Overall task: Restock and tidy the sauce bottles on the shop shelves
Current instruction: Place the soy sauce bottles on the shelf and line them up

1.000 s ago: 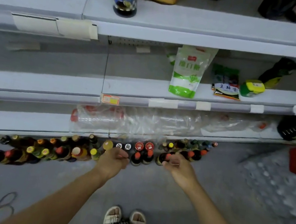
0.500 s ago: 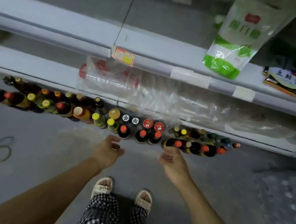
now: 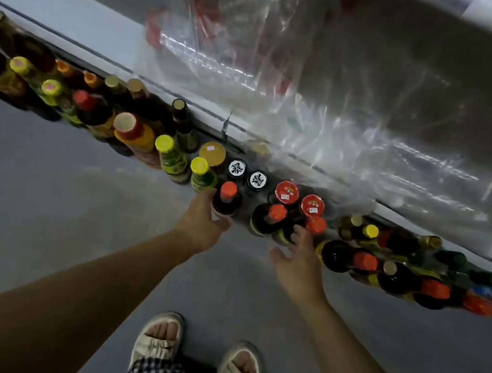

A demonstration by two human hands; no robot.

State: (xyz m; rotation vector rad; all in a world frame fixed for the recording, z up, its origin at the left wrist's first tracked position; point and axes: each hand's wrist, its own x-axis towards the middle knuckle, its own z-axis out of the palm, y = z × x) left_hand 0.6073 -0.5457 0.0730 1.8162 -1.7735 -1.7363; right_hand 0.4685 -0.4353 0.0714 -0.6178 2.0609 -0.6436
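A: Obs. Sauce bottles stand in a long double row on the floor, just beside the base of the bottom shelf. Likely staged there for restocking, caps up so types can be sorted by colour.

B: Hands?

A: The left hand is wrapped round the shoulder of a dark bottle with an orange cap, thumb on the near side. Judged a pickup grip. The right hand has its fingers spread and loosely bent, touching a second orange-capped bottle; not closed on it as far as the view shows.

B: Why both at the middle of the row?

A: Probably taking matching bottles in a pair, one per hand. Inference only.

B: Limits?

A: Left fingers are behind the bottle, so the wrap is partly assumed. Clear plastic wrapping on the bottom shelf blurs whatever sits under it; red shapes are visible, not identifiable. Labels are unreadable from above. The row's left end is cut by the frame edge, and its right end is dark and smeared. Upper shelves are out of view.
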